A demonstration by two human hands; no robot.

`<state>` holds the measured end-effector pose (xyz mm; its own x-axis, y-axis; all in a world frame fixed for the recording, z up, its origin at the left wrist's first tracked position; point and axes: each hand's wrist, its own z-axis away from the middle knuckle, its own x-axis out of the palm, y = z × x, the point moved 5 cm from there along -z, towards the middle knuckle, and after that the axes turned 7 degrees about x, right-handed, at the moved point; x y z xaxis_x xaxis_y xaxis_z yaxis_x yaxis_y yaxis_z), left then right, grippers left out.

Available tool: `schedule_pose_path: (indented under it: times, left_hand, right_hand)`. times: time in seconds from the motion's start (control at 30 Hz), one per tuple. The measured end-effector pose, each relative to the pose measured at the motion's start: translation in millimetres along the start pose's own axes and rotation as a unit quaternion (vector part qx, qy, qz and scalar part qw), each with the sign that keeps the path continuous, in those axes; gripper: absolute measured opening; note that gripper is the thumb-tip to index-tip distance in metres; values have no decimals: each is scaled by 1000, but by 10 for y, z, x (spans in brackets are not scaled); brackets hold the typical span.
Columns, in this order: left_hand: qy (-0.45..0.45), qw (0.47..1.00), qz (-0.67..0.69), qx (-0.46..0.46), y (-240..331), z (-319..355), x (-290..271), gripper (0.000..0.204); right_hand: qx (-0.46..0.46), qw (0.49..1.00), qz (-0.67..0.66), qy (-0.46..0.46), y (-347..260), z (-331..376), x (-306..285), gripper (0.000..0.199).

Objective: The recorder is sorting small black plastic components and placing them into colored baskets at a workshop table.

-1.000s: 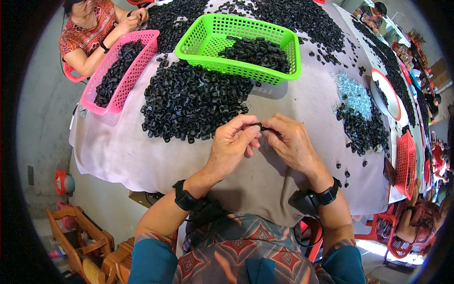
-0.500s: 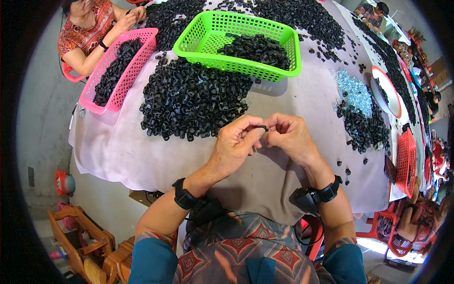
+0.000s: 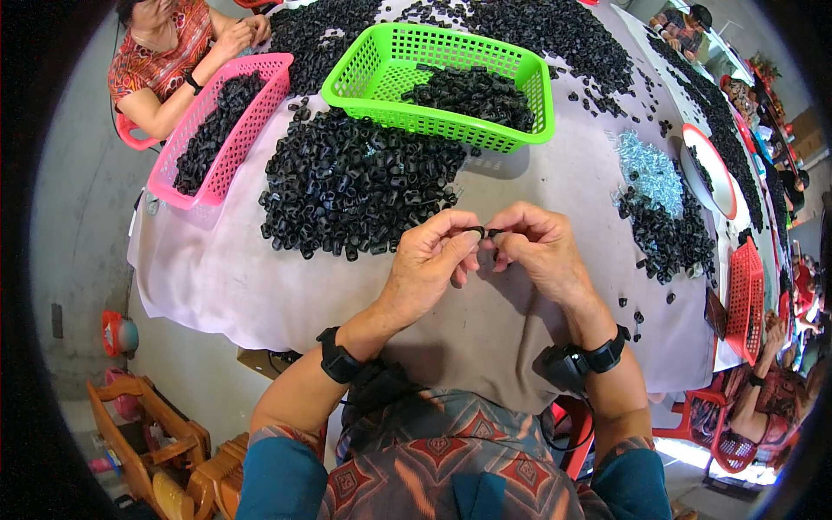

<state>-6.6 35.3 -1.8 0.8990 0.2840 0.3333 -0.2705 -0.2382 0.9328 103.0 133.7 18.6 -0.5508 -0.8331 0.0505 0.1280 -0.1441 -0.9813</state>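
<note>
Close together over the near middle of the cloth-covered table, my two hands pinch small black parts. Between the thumb and fingers of my left hand point(image 3: 436, 260) is a small black plastic piece point(image 3: 478, 231), partly covered by the fingertips. My right hand point(image 3: 536, 247) grips another small black piece point(image 3: 495, 232) right beside it; whether the two pieces touch I cannot tell. Just beyond my left hand spreads a big heap of black plastic clips point(image 3: 355, 182). A pile of clear, shiny small pieces point(image 3: 650, 169) lies to the right, with more black parts around it.
A green basket point(image 3: 438, 130) partly filled with black parts stands behind the heap. At the left is a pink basket point(image 3: 247, 147), near a seated co-worker point(image 3: 173, 69). A red-rimmed white bowl point(image 3: 709, 169) and a red basket point(image 3: 745, 299) sit along the right.
My right hand has turned slightly and drawn a little apart from my left, so a black piece now shows at its fingertips. My left hand has hardly moved.
</note>
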Motion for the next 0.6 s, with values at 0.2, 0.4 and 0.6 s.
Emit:
schedule_pose_path:
  times: [0.2, 0.4, 0.6]
  left_hand:
    - [12, 1000, -16, -16, -26, 5, -13, 19]
    - [5, 1000, -12, -14, -36, 5, -3, 19]
    - [9, 999, -48, -8, -33, 27, 6, 19]
  right_hand:
    - [-72, 988, 124, 61, -99, 54, 41, 12]
    - [-89, 978, 173, 74, -89, 57, 48, 14]
    - [-83, 969, 223, 70, -37, 36, 36, 13]
